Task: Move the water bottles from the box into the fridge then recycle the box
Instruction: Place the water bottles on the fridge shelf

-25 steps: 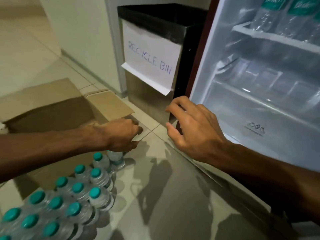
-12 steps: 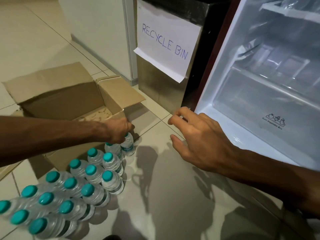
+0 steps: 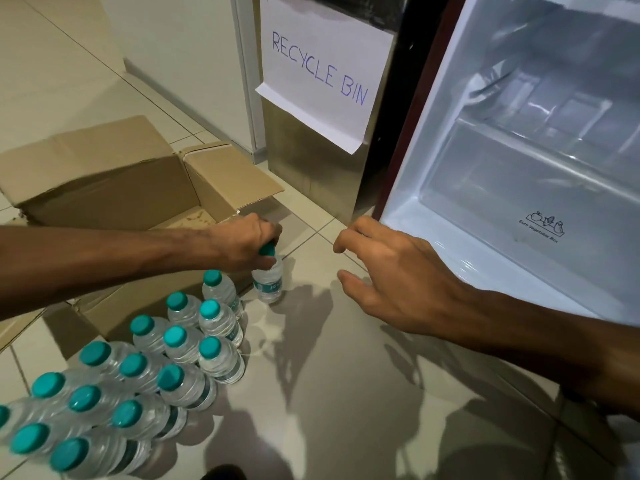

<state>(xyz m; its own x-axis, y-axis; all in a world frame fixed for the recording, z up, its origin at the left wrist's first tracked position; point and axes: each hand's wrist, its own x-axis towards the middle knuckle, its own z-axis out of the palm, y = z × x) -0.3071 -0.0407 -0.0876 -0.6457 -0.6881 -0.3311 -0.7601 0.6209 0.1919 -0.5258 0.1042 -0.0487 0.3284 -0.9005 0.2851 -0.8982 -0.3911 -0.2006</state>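
Left hand gripping one upright water bottle beside the box, in front of the open fridge.

The open white fridge (image 3: 436, 150) is filling the right side, its upper shelves cut off by the frame. The steel bin (image 3: 304, 174) labelled "RECYCLE BIN" is standing beside it, top also cut off. The brown cardboard box (image 3: 104, 178) is lying open on the tiled floor (image 3: 329, 393), partly hidden by the left forearm. The cluster of clear teal-capped bottles (image 3: 175, 336) is standing upright in front of the box, with the lower-left ones cropped. The single clear plastic bottle (image 3: 268, 284) is standing apart from it, long axis vertical, cap upward, label unreadable. The right hand (image 3: 391, 271) is hovering near the fridge's bottom edge, fingers loosely curled, holding nothing. The left hand (image 3: 242, 245) is clasping the single bottle's neck, half covering its cap.
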